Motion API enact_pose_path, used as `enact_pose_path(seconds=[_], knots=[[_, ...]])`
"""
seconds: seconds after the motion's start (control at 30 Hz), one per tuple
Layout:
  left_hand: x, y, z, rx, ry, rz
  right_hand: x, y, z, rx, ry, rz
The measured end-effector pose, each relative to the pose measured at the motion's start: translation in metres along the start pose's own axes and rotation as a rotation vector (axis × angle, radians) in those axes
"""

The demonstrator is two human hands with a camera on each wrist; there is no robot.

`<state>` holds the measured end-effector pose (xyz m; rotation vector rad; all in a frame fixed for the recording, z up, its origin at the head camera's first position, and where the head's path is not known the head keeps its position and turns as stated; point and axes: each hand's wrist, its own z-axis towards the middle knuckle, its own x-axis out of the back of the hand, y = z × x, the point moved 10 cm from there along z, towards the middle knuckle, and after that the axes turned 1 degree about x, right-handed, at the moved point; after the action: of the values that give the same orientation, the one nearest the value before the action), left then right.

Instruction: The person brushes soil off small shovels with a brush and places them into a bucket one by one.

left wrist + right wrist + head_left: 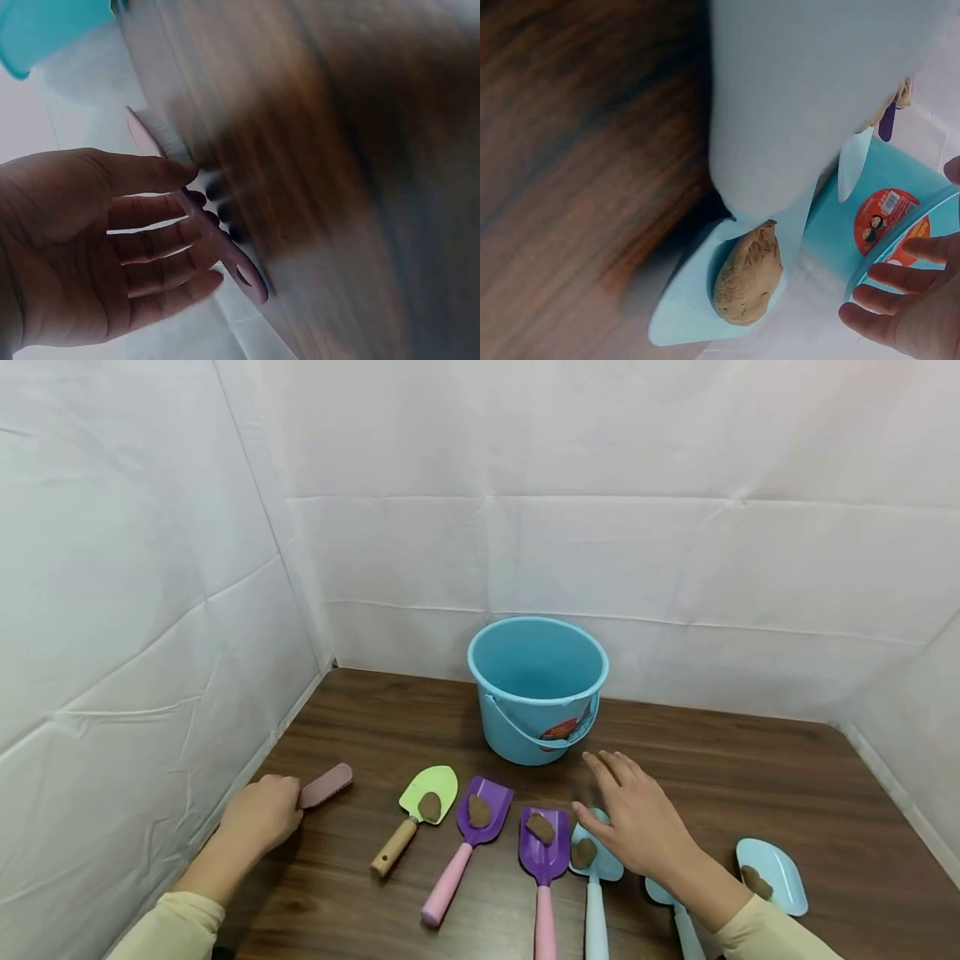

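Observation:
At the table's left, my left hand (262, 810) holds a pink brush (326, 785) by its handle; in the left wrist view, thumb and fingers lie on either side of the brush (214, 236), its pale bristles facing the tabletop. My right hand (637, 814), fingers spread, hovers above a light blue shovel (595, 902) and in front of the blue bucket (517, 727). It holds nothing. Brown lumps lie on the shovels; one lump (748, 277) shows close up in the right wrist view. My right forearm partly hides another light blue shovel (687, 931).
A green trowel (396, 846) with a wooden handle and two purple shovels with pink handles, one left (450, 881) and one central (546, 914), lie in a row. A third light blue shovel (783, 877) lies far right. White sheets (615, 552) enclose the wooden table (375, 710).

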<state>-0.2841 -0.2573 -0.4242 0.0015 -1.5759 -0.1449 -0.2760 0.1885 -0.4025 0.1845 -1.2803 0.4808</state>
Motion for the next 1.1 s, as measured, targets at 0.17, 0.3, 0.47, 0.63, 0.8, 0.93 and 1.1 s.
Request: enact_pose_path(seconds=[0.17, 0.3, 0.47, 0.63, 0.8, 0.93, 1.1], knots=[[0.005, -0.001, -0.002, -0.008, 0.016, -0.024, -0.001, 0.001, -0.001, -0.015, -0.015, -0.004], [0.006, 0.0, -0.002, -0.017, 0.02, -0.023, -0.003, 0.002, -0.003, -0.025, -0.024, -0.006], [0.005, 0.004, -0.002, -0.02, 0.006, -0.029, -0.003, 0.003, -0.004, -0.025, -0.02, -0.004], [0.01, 0.017, -0.002, -0.016, 0.007, -0.076, -0.002, 0.003, -0.005, -0.029, -0.015, -0.003], [0.018, 0.045, 0.001, -0.065, 0.011, -0.101, -0.002, 0.002, -0.007, -0.038, -0.023, 0.0], [0.027, 0.075, 0.007, -0.116, 0.009, -0.115, 0.0, 0.004, -0.008, -0.045, -0.017, 0.0], [0.038, 0.123, 0.014, -0.196, 0.014, -0.116, 0.001, 0.004, -0.008, -0.048, -0.02, 0.008]])
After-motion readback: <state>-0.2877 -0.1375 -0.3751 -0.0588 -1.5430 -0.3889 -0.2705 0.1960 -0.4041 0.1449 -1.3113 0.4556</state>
